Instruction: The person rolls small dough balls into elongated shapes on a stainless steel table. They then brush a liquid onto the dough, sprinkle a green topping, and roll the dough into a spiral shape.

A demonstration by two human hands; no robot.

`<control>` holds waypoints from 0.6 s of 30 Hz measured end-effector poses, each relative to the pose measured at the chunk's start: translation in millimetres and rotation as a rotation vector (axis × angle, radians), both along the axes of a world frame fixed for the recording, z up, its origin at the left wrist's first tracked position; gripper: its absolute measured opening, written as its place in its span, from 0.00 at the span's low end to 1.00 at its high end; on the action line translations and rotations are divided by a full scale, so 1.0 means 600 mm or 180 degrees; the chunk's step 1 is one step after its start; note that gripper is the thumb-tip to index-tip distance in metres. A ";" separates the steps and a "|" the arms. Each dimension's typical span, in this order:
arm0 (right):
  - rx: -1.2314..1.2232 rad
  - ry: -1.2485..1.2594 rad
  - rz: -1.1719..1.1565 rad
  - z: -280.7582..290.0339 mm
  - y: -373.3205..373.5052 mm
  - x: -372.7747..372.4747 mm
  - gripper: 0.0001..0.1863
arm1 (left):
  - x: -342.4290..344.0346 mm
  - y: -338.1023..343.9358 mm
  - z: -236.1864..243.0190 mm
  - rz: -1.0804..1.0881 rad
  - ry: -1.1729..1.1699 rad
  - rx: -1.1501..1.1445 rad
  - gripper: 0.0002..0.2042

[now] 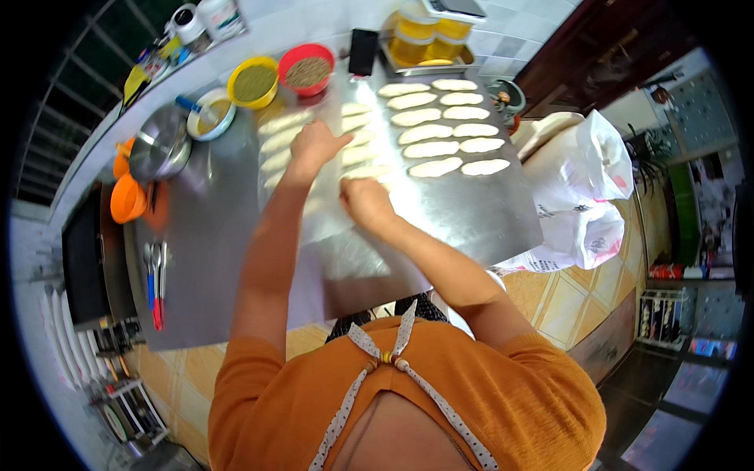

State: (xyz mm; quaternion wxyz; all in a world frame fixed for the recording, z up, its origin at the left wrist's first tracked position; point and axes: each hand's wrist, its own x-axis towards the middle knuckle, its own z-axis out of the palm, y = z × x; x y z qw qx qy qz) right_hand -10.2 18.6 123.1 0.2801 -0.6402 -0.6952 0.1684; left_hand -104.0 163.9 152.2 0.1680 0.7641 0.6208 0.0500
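Several long, pale dough pieces [431,148] lie in rows on a metal worktable [212,259]. Over the left rows, more dough pieces [285,119] look hazy under what seems to be a clear plastic sheet [314,206]. My left hand [316,147] is over these rows, fingers curled and thumb pointing right. Nearer to me and to the right, my right hand [367,202] is closed like a fist at the near end of the middle row. Both hands seem to grip the sheet; its edges are hard to make out.
Along the back stand a yellow bowl [254,83], a red bowl [306,71], a black phone [363,52] and tubs of yellow liquid [424,35]. A steel bowl [159,145], orange cups [127,198] and utensils [156,282] sit left. White sacks [577,165] stand right of the table.
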 end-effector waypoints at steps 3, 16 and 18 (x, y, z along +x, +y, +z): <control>-0.0050 0.0479 0.0006 0.026 -0.023 0.015 0.05 | 0.008 0.103 -0.020 -0.0067 0.0151 0.0019 0.20; -0.0318 0.1766 -0.1835 -0.099 -0.151 0.485 0.09 | 0.440 0.157 -0.046 -0.0010 -0.2343 -0.0963 0.12; -0.0422 0.1813 -0.2163 -0.121 -0.156 0.538 0.09 | 0.511 0.165 -0.081 0.0045 -0.2375 -0.0969 0.15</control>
